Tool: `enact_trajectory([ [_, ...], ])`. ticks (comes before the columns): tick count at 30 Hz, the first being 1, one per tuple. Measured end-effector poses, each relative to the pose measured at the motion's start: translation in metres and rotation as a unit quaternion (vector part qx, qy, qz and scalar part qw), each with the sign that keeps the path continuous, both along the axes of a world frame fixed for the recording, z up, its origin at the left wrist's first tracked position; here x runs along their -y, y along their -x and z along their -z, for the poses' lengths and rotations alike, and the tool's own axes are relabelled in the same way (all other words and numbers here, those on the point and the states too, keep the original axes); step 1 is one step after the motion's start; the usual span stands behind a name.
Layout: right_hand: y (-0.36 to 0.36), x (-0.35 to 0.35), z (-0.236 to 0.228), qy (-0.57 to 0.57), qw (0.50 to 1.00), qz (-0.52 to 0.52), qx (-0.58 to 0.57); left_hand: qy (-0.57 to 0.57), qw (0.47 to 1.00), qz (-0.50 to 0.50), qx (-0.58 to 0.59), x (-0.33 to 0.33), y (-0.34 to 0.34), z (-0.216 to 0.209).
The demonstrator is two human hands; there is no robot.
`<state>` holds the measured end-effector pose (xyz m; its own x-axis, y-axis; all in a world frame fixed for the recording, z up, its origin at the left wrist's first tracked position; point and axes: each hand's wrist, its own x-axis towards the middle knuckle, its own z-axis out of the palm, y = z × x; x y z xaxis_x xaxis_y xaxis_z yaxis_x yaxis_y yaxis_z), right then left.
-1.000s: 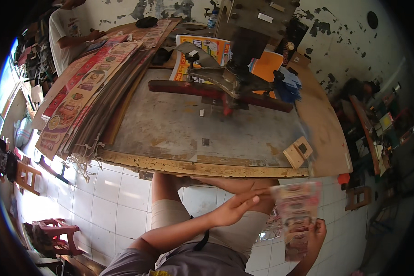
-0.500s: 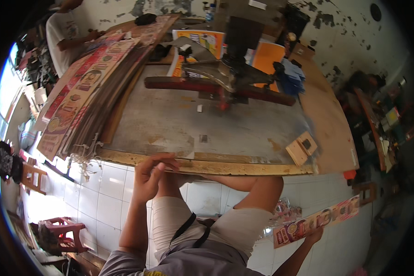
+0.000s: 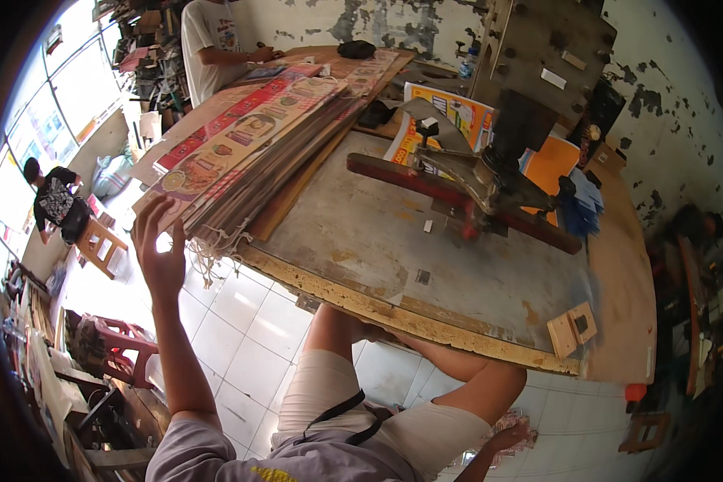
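A stack of long printed cardboard strips (image 3: 249, 136) in pink, red and tan lies on the left side of the table, with strings hanging from its near end. My left hand (image 3: 161, 249) is raised at that end, fingers apart and overlapping the top strip's corner in view; whether they touch it cannot be made out. Down at the right, beside my leg, my right hand (image 3: 508, 439) is over a pile of clear-and-red printed pieces (image 3: 518, 422) near the floor. Its fingers are too small and partly hidden to read, and no strip shows in it.
A metal press with a red-edged crossbar (image 3: 458, 201) stands over the grey plate (image 3: 361, 249) in front of me. A small wooden block (image 3: 572, 329) sits at the plate's near right corner. Another person (image 3: 213, 48) stands at the table's far left; one more (image 3: 60, 201) sits beyond.
My left hand has moved from the table's front edge left to the stack. My right hand has drawn in and lowered; the printed strip it held is out of sight. The view has turned left.
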<state>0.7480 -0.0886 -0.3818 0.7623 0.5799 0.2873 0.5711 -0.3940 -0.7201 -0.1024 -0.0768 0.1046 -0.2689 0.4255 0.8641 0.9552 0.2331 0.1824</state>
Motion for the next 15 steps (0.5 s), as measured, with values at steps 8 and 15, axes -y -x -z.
enact_trajectory([
  [8,0.118,-0.099,-0.255,-0.235,0.963,-0.06,0.114,0.111,0.992,-0.038,0.048,0.062,0.052,0.021],
  [15,0.253,-0.126,-0.319,-0.365,0.844,-0.339,0.198,0.109,0.991,-0.077,-0.032,0.062,0.066,0.019],
])
